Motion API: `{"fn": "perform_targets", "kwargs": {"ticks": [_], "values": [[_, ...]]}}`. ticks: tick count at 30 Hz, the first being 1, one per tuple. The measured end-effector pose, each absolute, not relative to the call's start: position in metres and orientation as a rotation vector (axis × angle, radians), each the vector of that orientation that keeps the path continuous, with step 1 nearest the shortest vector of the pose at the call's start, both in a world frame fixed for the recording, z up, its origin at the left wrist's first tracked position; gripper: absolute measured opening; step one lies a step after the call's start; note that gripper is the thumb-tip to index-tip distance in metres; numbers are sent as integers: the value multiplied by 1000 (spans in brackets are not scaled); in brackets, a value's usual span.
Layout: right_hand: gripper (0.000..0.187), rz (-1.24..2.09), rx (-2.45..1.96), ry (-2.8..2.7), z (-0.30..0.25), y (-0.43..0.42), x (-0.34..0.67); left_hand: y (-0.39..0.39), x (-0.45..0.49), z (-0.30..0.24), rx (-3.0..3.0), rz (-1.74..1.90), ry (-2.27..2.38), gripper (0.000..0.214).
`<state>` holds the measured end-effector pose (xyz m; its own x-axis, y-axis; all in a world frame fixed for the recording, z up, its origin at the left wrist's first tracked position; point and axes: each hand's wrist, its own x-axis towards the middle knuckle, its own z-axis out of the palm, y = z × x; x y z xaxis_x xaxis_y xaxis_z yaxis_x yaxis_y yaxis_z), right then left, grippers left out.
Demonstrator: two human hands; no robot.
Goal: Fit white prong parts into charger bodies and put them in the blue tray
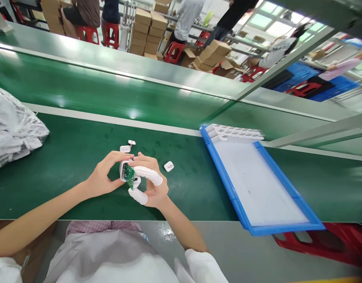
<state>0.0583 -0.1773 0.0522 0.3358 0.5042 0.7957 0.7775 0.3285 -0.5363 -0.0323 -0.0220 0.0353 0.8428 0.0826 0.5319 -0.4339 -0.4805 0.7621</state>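
Green circuit board [129, 177] tilted in the middle of the person's grip, one end against a white plastic housing [121, 171], though the fingers hide whether it sits inside or only rests there. The left hand [103, 175] is curled closed around the housing, fingertips over its upper edge. The right hand [151, 188] is closed in tight against the board, with white finger cots [147, 175] on two fingers, and the overlapping fingers hide exactly where they press. Both hands sit low over a green conveyor belt [81, 137]. A small white plastic part [132, 142] and a slightly larger one [125, 149] lie just past the fingertips, and a white square piece [169, 166] lies a little to the right, its small markings too tiny to read. Farther right, a blue plastic tray [275, 181] lies at an angle on the belt, with printed white strips [236, 132] at its far end, blurred beyond reading. A bulging clear plastic bag [10, 129] of white parts is cut off by the left edge of the view. Beyond a second belt, people sit on red plastic stools [88, 34] among cardboard cartons [148, 31], their heads cut off by the top of the view
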Motion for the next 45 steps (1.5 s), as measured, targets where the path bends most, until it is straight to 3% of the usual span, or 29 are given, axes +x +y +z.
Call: {"fn": "perform_targets", "kwargs": {"ticks": [11,45], "values": [[40,-339,-1337,-1302,54,-175,56,-22,-32,36,1974,644,-283,46],[49,-320,-1277,-1276,55,-175,55,-22,-28,33,1958,645,-281,44]]}}
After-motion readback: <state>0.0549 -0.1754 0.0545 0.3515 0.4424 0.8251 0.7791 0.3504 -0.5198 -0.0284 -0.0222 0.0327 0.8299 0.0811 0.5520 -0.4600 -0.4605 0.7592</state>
